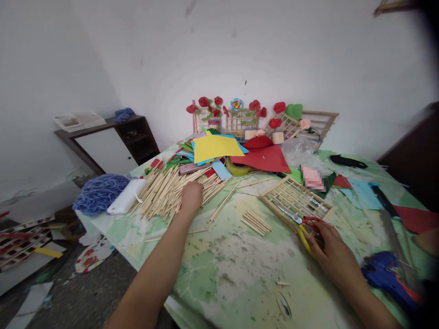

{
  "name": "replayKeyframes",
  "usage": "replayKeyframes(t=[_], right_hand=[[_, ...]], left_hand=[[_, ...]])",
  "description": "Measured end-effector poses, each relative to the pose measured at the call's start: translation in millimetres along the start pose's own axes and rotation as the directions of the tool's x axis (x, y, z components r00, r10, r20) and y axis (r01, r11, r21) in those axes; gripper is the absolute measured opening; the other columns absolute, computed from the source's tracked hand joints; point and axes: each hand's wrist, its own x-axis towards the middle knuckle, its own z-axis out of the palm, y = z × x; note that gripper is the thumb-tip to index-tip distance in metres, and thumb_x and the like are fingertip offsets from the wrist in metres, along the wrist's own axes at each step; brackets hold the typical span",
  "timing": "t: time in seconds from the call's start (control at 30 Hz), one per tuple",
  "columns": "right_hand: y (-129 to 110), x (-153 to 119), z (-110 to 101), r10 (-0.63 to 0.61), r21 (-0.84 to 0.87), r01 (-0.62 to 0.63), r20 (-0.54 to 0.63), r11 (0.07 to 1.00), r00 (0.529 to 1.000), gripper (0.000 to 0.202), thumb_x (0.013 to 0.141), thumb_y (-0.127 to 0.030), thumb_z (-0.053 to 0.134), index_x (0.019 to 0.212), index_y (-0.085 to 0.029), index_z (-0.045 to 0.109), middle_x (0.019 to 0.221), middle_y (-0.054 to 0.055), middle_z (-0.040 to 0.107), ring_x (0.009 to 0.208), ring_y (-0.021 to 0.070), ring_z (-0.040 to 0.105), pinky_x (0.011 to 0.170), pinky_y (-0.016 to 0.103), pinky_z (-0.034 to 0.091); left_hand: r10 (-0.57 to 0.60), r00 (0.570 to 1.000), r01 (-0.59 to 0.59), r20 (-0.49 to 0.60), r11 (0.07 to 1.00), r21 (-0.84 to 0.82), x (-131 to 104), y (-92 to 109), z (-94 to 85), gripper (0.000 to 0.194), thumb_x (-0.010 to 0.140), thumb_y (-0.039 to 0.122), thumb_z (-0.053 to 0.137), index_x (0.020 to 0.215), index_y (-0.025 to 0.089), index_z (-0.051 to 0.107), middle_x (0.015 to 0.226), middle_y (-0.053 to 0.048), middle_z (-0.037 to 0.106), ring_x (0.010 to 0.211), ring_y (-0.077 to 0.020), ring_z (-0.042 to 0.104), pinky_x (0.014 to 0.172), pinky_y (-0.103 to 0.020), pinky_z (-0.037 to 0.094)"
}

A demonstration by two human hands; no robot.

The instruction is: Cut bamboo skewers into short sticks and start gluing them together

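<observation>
Read the clock from the middle of the head view. Had left hand near the middle, between 7 and 8 o'clock, lowered onto the right part of the heap of wooden sticks at 8 o'clock. Could not tell whether clamped on a stick or only touching, because of hidden fingertips. Had right hand at 4 o'clock, closed around the 2 handles of scissors, with blades pointing to 10 o'clock over the wooden lattice, also at 4 o'clock. Held so probably to have the cutting edge ready, while leaving the left hand free among the sticks. Saw short sticks at 5 o'clock, laid almost parallel on the tablecloth, apart from the heap, maybe for keeping similar lengths together. Saw coloured paper at 12 o'clock, and a blue glue gun at 4 o'clock, further out than the right hand, likely put there so as not to disturb the work between. Saw also red-flowered lattices around 1 o'clock, standing close to the wall, perhaps for support.
</observation>
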Motion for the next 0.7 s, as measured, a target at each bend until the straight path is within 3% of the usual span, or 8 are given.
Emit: replayKeyframes(t=[0.7], right_hand=[[-2.4, -0.5, -2.5, -0.009, 0.014, 0.009, 0.002, 1.000, 1.000, 0.042, 0.087, -0.046, 0.038, 0.115, -0.017, 0.048, 0.124, 0.013, 0.051, 0.112, 0.0266, 0.051, 0.091, 0.040, 0.043]], left_hand=[[-0.100, 0.992, 0.103, -0.073, 0.994, 0.040, 4.7, -5.5, 5.5, 0.032, 0.083, 0.020, 0.039, 0.091, 0.009, 0.068, 0.091, -0.018, 0.063, 0.094, -0.0299, 0.056, 0.078, -0.038, 0.040]])
